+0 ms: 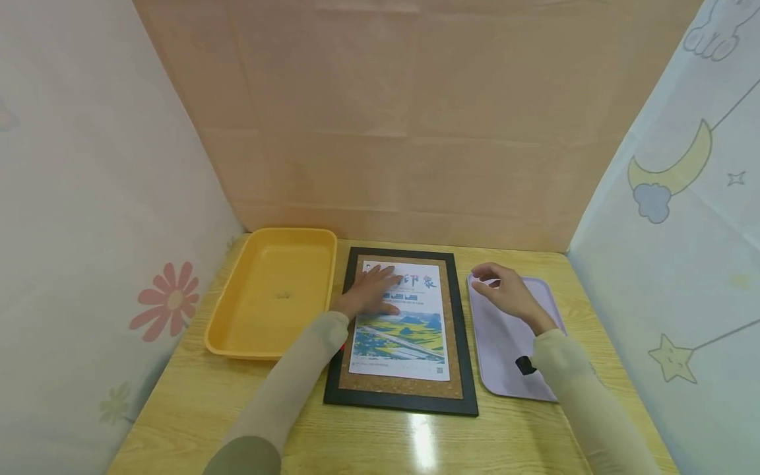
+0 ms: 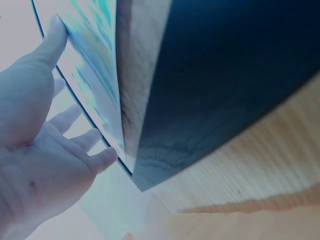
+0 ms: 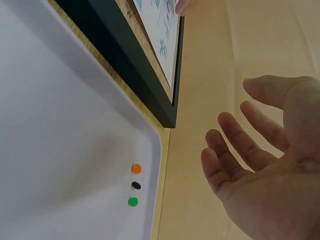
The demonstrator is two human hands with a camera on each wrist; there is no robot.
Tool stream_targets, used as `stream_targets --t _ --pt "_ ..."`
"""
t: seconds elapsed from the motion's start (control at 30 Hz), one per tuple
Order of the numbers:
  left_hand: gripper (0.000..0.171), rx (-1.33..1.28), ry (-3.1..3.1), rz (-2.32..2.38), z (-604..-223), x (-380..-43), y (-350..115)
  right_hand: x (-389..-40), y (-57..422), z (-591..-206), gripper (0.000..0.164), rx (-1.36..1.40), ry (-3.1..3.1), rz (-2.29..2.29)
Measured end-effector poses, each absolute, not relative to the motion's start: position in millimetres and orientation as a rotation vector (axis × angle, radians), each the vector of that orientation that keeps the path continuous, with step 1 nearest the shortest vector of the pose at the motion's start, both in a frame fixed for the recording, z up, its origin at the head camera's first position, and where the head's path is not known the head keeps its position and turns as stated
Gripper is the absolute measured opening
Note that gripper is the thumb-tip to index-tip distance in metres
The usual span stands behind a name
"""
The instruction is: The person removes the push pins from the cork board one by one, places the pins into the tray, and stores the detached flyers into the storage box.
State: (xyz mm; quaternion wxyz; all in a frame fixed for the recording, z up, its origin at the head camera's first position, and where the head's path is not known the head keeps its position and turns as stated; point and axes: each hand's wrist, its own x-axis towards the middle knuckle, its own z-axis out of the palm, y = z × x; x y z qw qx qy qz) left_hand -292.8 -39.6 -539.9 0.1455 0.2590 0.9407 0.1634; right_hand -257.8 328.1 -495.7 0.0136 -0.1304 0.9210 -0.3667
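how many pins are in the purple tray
3 visible: an orange pin, a black pin and a green pin, in a row near the far edge of the purple tray, black in the middle. The right hand may hide more.

Beyond the left hand (image 1: pixel 369 293) and the right hand (image 1: pixel 507 291) I see a tan backdrop (image 1: pixel 386 132), creased in a loose grid and rising at the far edge of a wood-grain table (image 1: pixel 356 442). The yellowish tabletop spreads beneath both hands, and nearer me than either I catch a white streak of glare (image 1: pixel 423 441). Out past the left hand stands a white printed wall covering (image 1: pixel 89 165) with a pink flower (image 1: pixel 174 300); out past the right, a matching panel (image 1: pixel 641 277) shows a yellow crescent moon (image 1: pixel 692 160), a blue cloud (image 1: pixel 652 202) and a smiling star (image 1: pixel 675 359).
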Motion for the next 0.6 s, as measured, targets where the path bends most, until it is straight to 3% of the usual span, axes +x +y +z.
stream_targets --t 0.2,0.6 --pt "0.079 0.801 2.737 0.370 -536 -275 -36 -265 318 -494 0.038 -0.438 2.843 -1.127" --pt "0.093 0.842 2.629 0.398 -543 -233 -41 -281 293 -493 0.041 -0.488 2.758 -1.137"
